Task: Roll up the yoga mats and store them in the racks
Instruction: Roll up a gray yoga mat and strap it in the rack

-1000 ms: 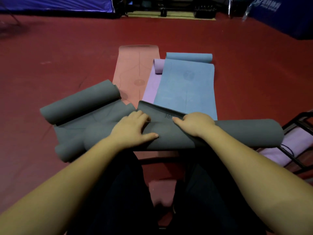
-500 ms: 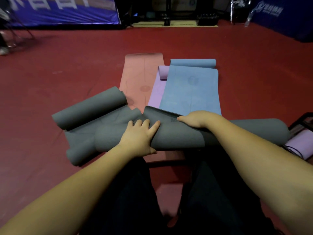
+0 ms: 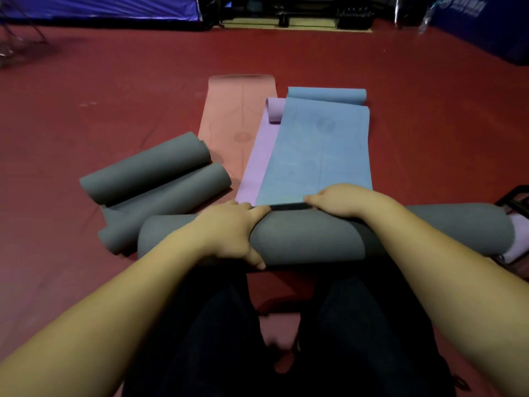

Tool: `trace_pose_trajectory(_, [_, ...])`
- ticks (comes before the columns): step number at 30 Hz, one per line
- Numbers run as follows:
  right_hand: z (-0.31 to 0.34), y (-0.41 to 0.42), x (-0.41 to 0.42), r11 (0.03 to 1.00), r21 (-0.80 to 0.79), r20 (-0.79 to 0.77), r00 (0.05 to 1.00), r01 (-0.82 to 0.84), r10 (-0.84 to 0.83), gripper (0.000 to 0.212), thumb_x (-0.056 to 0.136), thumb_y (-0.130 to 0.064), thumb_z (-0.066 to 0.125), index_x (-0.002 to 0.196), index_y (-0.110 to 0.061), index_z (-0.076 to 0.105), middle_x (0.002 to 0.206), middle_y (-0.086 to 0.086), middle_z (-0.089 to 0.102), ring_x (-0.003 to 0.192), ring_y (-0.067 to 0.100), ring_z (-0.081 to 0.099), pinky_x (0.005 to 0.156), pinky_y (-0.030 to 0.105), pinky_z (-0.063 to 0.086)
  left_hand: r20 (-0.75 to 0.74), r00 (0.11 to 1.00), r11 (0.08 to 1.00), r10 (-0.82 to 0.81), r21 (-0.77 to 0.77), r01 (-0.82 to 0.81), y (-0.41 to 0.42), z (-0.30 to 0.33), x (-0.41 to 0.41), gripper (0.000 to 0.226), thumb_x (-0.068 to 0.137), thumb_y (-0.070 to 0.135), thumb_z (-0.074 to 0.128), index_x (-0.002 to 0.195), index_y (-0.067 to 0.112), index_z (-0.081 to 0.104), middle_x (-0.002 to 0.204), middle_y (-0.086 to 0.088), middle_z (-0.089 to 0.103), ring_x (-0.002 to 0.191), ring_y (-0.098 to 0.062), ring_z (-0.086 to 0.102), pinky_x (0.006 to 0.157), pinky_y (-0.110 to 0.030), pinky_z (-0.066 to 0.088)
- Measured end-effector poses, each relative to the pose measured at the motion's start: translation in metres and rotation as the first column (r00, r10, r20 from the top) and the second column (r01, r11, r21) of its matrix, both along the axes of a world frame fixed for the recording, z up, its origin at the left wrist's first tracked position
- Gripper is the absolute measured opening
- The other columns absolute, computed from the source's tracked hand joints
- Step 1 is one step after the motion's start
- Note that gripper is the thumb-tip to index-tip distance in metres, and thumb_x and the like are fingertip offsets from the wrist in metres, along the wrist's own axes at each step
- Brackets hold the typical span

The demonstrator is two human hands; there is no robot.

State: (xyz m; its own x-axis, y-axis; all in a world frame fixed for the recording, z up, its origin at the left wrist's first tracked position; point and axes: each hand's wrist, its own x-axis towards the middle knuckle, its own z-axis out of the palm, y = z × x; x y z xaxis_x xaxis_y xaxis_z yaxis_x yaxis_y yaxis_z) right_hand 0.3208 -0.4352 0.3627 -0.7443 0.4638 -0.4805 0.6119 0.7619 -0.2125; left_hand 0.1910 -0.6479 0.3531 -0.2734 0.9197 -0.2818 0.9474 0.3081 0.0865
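A thick grey rolled mat (image 3: 315,242) lies crosswise on the floor in front of my knees. My left hand (image 3: 229,230) presses on its top with the thumb down the near side. My right hand (image 3: 340,200) grips its far edge. Beyond it lie a blue mat (image 3: 320,150), a purple mat (image 3: 257,156) and a pink mat (image 3: 234,110), spread flat with the far ends of the blue and purple ones curled. To the left a second grey mat (image 3: 148,173) lies in two loose rolls. A black rack (image 3: 515,202) shows at the right edge.
The red floor (image 3: 86,110) stretches all around. A rolled purple mat (image 3: 515,247) sits in the rack behind the grey roll's right end. Blue banners (image 3: 100,7) and dark equipment stand along the far wall.
The loose flap of the grey mat has been rolled over and closed into the roll. Both hands moved forward on top of it. The camera tilted down slightly.
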Motion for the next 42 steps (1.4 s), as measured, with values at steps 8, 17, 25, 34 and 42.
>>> trace_pose_trajectory(8, [-0.017,-0.018,0.012,0.971,0.24,-0.181,0.982,-0.014,0.059,0.065,0.098,-0.065,0.021,0.109,-0.021,0.067,0.119,0.007,0.066,0.111,0.028,0.059,0.086,0.037,0.043,0.487,0.849,0.951,0.207,-0.305,-0.056,0.042,0.006,-0.049,0.074,0.061,0.044,0.091,0.124,0.037,0.052,0.114,0.014,0.064,0.106,-0.01,0.061,0.099,-0.033,0.048])
trace_pose_trajectory(17, [-0.026,-0.004,0.0,0.964,0.265,-0.123,0.992,0.025,0.008,0.07,0.095,-0.067,0.02,0.116,-0.02,0.068,0.122,0.009,0.065,0.112,0.029,0.058,0.081,0.036,0.039,0.456,0.884,0.995,0.098,-0.066,-0.077,0.043,-0.009,-0.055,0.091,0.048,0.071,0.075,0.129,0.032,0.058,0.119,0.019,0.058,0.109,-0.004,0.055,0.102,-0.032,0.044])
trace_pose_trajectory(25, [-0.02,0.007,-0.024,0.993,0.111,0.017,0.999,0.027,-0.029,0.073,0.095,-0.067,0.022,0.135,-0.016,0.058,0.148,0.01,0.048,0.133,0.028,0.046,0.106,0.039,0.036,-0.17,0.984,0.841,0.048,0.538,0.052,-0.007,-0.052,-0.021,0.075,0.076,0.075,0.049,0.121,0.016,0.06,0.12,-0.004,0.058,0.106,-0.029,0.052,0.09,-0.047,0.048])
trace_pose_trajectory(34, [-0.014,0.01,-0.03,0.997,0.007,0.048,0.996,0.079,-0.08,0.07,0.097,-0.063,0.028,0.141,-0.014,0.052,0.153,0.014,0.04,0.138,0.029,0.04,0.112,0.039,0.03,-0.416,0.903,0.988,0.106,0.146,-0.049,0.006,-0.051,-0.004,0.122,0.064,0.073,0.07,0.155,0.021,0.01,0.15,-0.015,0.032,0.13,-0.037,0.039,0.106,-0.059,0.031])
trace_pose_trajectory(42, [-0.008,0.004,-0.026,0.994,-0.011,0.026,0.994,0.104,-0.104,0.066,0.096,-0.061,0.032,0.138,-0.015,0.054,0.152,0.012,0.042,0.136,0.029,0.042,0.109,0.04,0.031,-0.436,0.899,0.994,0.046,0.109,0.002,0.003,-0.034,-0.002,0.11,0.068,0.068,0.068,0.151,0.02,0.014,0.138,-0.012,0.042,0.118,-0.033,0.047,0.093,-0.049,0.041])
